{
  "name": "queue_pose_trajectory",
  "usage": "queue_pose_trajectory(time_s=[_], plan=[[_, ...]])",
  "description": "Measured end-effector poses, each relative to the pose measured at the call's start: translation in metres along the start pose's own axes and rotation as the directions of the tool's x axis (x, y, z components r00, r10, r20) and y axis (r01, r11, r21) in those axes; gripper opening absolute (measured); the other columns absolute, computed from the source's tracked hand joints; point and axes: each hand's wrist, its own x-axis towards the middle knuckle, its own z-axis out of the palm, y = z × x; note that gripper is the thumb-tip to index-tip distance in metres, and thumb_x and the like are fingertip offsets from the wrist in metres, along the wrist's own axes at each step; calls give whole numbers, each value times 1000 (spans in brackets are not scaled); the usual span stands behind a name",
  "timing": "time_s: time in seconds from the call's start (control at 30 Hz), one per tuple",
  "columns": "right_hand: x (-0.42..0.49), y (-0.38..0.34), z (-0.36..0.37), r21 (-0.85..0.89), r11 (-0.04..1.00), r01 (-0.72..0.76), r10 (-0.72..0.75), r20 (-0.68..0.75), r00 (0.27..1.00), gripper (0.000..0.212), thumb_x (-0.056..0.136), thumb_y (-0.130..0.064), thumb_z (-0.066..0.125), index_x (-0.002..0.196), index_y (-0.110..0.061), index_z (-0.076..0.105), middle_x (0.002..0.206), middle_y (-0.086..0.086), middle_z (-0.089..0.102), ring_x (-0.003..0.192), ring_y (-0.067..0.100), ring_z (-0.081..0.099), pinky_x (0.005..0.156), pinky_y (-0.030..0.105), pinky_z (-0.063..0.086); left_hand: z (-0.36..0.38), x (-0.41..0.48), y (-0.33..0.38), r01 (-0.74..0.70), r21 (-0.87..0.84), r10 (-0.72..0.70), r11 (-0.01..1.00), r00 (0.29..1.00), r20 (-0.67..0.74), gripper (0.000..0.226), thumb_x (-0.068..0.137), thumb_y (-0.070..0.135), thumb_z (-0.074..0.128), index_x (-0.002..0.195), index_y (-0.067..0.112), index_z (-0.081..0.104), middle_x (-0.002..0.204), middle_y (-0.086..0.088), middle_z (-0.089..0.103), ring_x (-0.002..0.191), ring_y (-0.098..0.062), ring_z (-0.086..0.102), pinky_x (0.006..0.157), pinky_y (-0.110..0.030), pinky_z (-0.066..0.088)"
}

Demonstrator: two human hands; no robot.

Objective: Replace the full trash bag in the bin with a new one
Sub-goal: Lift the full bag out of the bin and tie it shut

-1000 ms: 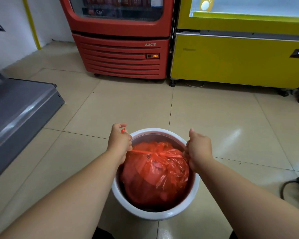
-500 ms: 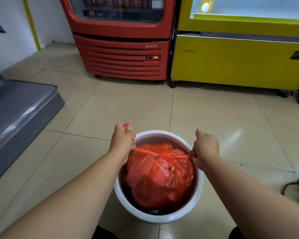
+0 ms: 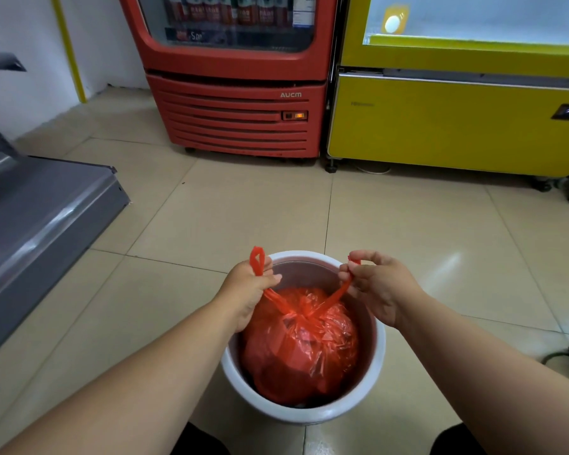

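1. The floor (image 3: 243, 208) is laid with glossy beige tiles, thin grout lines between them.
2. A round white bin (image 3: 303, 417) stands on it, nearest the camera.
3. At the far side a red cooler (image 3: 237, 119) and a yellow chest freezer (image 3: 440, 126) stand side by side, the freezer on small castors.
4. A grey metal unit (image 3: 46, 218) sits at the left.
5. A black cable (image 3: 559, 356) lies at the right edge.

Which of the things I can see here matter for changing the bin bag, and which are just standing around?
In the job:
- red trash bag, its handles gripped by the left hand and the right hand
- white bin that the bag sits in

Just standing about:
- red drinks cooler
- yellow freezer
- grey cabinet
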Motion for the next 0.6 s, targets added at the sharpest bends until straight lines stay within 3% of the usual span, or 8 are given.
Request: queue_pose_trajectory(time_s=[0.1, 0.2, 0.27, 0.33, 0.4, 0.47, 0.5, 0.6], plan=[[2, 2, 0, 138, 990, -3, 8, -35, 999, 23, 94, 3, 48, 109, -15, 46, 76, 11, 60, 64, 18, 58, 66, 29, 51, -3, 3, -12, 48, -7, -49, 999, 996, -77, 7, 90, 10, 57, 95, 11, 62, 103, -10, 65, 108, -22, 58, 106, -37, 39], [-3, 0, 4, 86, 996, 14, -9, -66, 998, 5, 95, -3, 51, 96, -7, 54, 73, 9, 59, 61, 15, 57, 52, 19, 52, 6, -4, -11, 6, -115, -16, 993, 996, -88, 30, 97, 23, 43, 78, 11, 62, 86, -3, 66, 93, -20, 64, 97, -34, 44], [-2, -2, 5, -73, 994, 85, -94, -125, 988, 12, 92, -6, 57, 81, -8, 59, 70, 8, 57, 59, 13, 53, 43, 15, 49, 15, -12, -6, -58, -104, 53, 993, 997, -49, 38, 98, 28, 40, 73, 13, 65, 75, -4, 68, 75, -20, 65, 80, -31, 48], [1, -7, 7, -380, 910, 168, -244, -161, 956, 10, 87, -12, 65, 78, -11, 65, 68, 2, 58, 58, 9, 49, 50, 18, 45, 22, -20, -2, -138, 142, 120, 980, 985, 127, 35, 96, 31, 42, 79, 17, 69, 61, 7, 68, 63, -15, 60, 71, -27, 46], [1, -13, 15, -514, 823, 241, -323, -75, 944, 7, 86, -16, 67, 80, -14, 67, 64, -4, 57, 57, 6, 47, 53, 19, 40, 27, -25, 6, -273, 418, 89, 867, 908, 408, 28, 95, 25, 46, 101, 12, 69, 75, 25, 66, 52, -1, 54, 62, -18, 45], [-4, -17, 26, -501, 805, 318, -309, 105, 945, 4, 88, -13, 64, 86, -13, 68, 67, -5, 60, 60, 5, 51, 54, 13, 42, 33, -24, 11, -370, 527, 24, 765, 834, 552, 28, 94, 20, 49, 115, 9, 65, 102, 24, 57, 42, 6, 52, 52, -9, 42], [-6, -17, 30, -492, 793, 359, -303, 192, 934, 7, 89, -13, 63, 90, -14, 69, 71, -5, 63, 64, 5, 55, 58, 11, 44, 34, -23, 12, -363, 554, 0, 749, 837, 548, 28, 93, 22, 51, 114, 11, 65, 103, 18, 60, 38, 5, 50, 49, -8, 40], [-13, -18, 31, -505, 718, 480, -366, 312, 877, 11, 92, -22, 59, 86, -27, 67, 76, -7, 66, 71, 2, 59, 66, 13, 46, 35, -18, 13, -286, 582, 1, 762, 898, 440, 23, 92, 29, 53, 100, 16, 70, 74, 5, 64, 42, -6, 46, 51, -20, 40]])
